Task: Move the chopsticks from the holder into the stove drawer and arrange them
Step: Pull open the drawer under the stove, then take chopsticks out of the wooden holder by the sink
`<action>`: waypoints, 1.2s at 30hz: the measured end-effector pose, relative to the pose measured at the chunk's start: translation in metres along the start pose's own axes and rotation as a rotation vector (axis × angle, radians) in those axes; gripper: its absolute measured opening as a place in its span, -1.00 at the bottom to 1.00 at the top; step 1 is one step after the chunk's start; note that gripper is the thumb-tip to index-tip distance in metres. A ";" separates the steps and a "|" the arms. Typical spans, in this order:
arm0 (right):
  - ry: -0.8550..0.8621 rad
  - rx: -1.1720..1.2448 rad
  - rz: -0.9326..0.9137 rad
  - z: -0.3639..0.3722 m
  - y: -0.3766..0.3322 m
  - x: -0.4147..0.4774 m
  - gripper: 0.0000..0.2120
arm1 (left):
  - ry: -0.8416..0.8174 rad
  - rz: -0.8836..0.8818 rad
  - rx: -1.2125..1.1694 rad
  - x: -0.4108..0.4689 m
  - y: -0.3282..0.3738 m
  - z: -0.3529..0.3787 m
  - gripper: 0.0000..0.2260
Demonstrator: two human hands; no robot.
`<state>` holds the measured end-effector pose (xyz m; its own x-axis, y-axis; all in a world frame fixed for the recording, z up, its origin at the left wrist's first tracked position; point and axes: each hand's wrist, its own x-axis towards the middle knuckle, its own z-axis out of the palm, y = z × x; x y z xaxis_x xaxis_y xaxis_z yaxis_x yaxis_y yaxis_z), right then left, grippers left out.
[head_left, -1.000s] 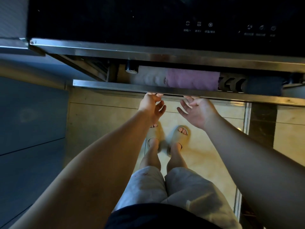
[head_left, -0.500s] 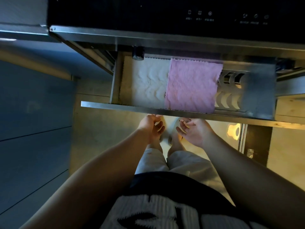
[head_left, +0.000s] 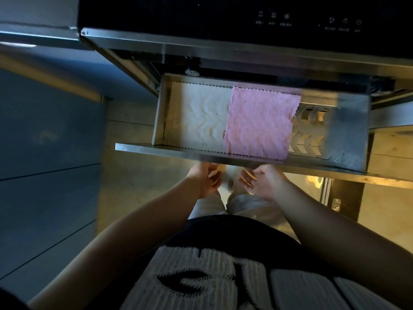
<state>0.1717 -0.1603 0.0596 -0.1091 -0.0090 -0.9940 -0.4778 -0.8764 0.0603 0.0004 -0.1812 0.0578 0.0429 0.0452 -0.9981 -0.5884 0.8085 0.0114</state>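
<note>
The steel stove drawer stands pulled out under the black stove front. A white cloth and a pink cloth lie side by side on its floor, and a slotted steel section shows at their right. My left hand and my right hand hang just below the drawer's front lip, palms up, fingers curled and apart, holding nothing. No chopsticks or holder are in view.
The black stove panel with touch icons runs above the drawer. Blue-grey cabinet fronts fill the left side. Tiled floor and my legs lie below the drawer. A dark gap sits beside a wooden cabinet at right.
The drawer has slid out from nearly shut to well open, uncovering the two cloths. Both hands came back with its front lip and now sit just below it.
</note>
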 end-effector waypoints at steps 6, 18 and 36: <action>-0.009 -0.662 -0.027 0.008 -0.021 -0.033 -0.78 | -0.065 -0.015 0.587 -0.036 0.017 0.002 -0.78; 0.039 -1.770 -1.135 0.065 -0.063 -0.115 -0.54 | 0.355 0.795 1.376 -0.094 0.033 -0.008 -0.55; -0.329 -2.458 -1.661 0.153 0.099 -0.167 -0.31 | 1.102 0.999 0.844 -0.172 -0.076 -0.155 -0.38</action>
<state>0.0092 -0.1723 0.2461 -0.8930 0.3618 -0.2675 0.4371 0.8389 -0.3244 -0.0871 -0.3416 0.2194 -0.7976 0.5852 -0.1460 0.5353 0.7984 0.2758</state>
